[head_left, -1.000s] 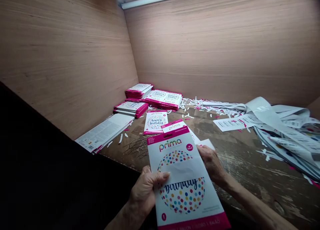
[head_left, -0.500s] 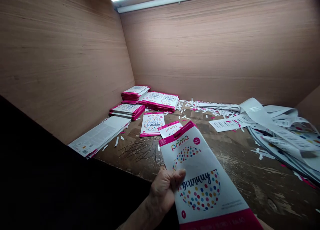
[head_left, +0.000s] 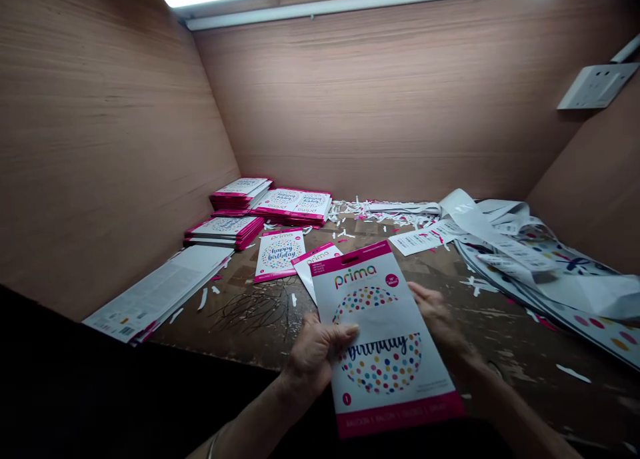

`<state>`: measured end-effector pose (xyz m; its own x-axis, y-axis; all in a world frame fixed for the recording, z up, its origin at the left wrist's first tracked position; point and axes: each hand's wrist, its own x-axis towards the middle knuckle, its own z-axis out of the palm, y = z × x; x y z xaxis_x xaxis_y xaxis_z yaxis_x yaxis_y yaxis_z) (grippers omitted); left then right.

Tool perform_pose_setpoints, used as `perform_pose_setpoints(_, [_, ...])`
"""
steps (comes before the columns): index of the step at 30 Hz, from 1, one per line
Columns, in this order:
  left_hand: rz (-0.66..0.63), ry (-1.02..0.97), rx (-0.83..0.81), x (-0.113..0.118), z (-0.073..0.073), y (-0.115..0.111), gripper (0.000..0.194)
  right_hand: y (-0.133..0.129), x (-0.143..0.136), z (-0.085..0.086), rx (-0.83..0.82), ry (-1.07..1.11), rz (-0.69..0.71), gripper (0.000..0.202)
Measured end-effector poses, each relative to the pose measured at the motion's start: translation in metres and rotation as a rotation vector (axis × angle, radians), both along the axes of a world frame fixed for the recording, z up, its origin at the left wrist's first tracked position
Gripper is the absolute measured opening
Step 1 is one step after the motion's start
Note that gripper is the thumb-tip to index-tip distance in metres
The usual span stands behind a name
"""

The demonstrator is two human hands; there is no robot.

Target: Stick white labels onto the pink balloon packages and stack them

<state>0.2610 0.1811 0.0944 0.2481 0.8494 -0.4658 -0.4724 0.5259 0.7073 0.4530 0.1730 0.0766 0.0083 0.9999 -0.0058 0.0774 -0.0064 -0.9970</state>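
Note:
I hold a white and pink "prima" happy-birthday balloon packet (head_left: 380, 339) upright over the near edge of a worn wooden worktop (head_left: 480, 326). My left hand (head_left: 313, 352) grips its left edge, thumb across the front. My right hand (head_left: 437, 319) holds its right edge from behind, fingers partly hidden by the packet. Just beyond it, a second packet (head_left: 313, 260) lies on the worktop, its lower part hidden by the one I hold.
Another packet (head_left: 279, 254) lies flat further back. Stacks of packets (head_left: 273, 206) sit at the back left corner. Printed sheets (head_left: 157, 292) lie by the left wall. Paper scraps (head_left: 380, 212) and a heap of label strips and balloon foil (head_left: 530, 259) fill the right. A wall socket (head_left: 597, 86) is on the right wall.
My right hand has come back to the packet's right edge after being out of sight. The packet has straightened from a rightward tilt. The view has shifted right.

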Motion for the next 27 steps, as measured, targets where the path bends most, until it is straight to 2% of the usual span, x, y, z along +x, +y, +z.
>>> perform_pose_setpoints(3, [0.025, 0.078, 0.005, -0.004, -0.003, 0.004, 0.039, -0.009, 0.010, 0.014, -0.109, 0.142, 0.190, 0.038])
perform_pose_setpoints(5, [-0.024, 0.097, 0.047, -0.001, -0.004, 0.004, 0.039, -0.017, 0.010, 0.019, -0.219, 0.282, 0.292, 0.031])
perform_pose_setpoints(6, [-0.074, 0.092, 0.077, 0.003, -0.004, 0.004, 0.038, -0.021, 0.009, 0.019, -0.271, 0.344, 0.294, 0.030])
perform_pose_setpoints(9, [-0.210, 0.061, 0.155, 0.019, 0.007, 0.007, 0.037, -0.029, 0.004, 0.017, -0.369, 0.490, 0.152, 0.030])
perform_pose_setpoints(12, [-0.309, 0.025, 0.243, 0.029, 0.028, 0.015, 0.037, -0.033, 0.012, 0.020, -0.343, 0.562, -0.077, 0.026])
perform_pose_setpoints(13, [-0.319, 0.030, 0.312, 0.030, 0.034, 0.017, 0.038, -0.034, 0.019, 0.023, -0.314, 0.564, -0.152, 0.025])
perform_pose_setpoints(15, [-0.202, 0.066, 0.494, 0.027, 0.040, 0.015, 0.038, -0.036, 0.037, 0.035, -0.257, 0.540, -0.291, 0.025])
perform_pose_setpoints(17, [-0.016, 0.078, 0.574, 0.027, 0.031, 0.002, 0.027, -0.039, 0.057, 0.048, -0.212, 0.505, -0.428, 0.026])
perform_pose_setpoints(18, [0.000, 0.030, 0.528, 0.030, 0.021, -0.007, 0.025, -0.042, 0.064, 0.054, -0.202, 0.499, -0.479, 0.026])
perform_pose_setpoints(20, [-0.298, -0.154, 0.272, 0.043, -0.004, -0.027, 0.043, -0.047, 0.074, 0.062, -0.208, 0.514, -0.526, 0.027])
perform_pose_setpoints(22, [-0.421, -0.434, 0.119, 0.062, -0.026, -0.042, 0.062, -0.053, 0.076, 0.063, -0.246, 0.540, -0.509, 0.027])
perform_pose_setpoints(24, [-0.473, -0.656, 0.031, 0.079, -0.036, -0.046, 0.074, -0.057, 0.074, 0.058, -0.287, 0.556, -0.483, 0.025])
perform_pose_setpoints(25, [-0.473, -0.718, -0.002, 0.085, -0.038, -0.043, 0.073, -0.059, 0.072, 0.054, -0.311, 0.566, -0.470, 0.024])
perform_pose_setpoints(27, [-0.379, -0.724, -0.060, 0.088, -0.037, -0.033, 0.060, -0.062, 0.069, 0.044, -0.352, 0.594, -0.453, 0.025])
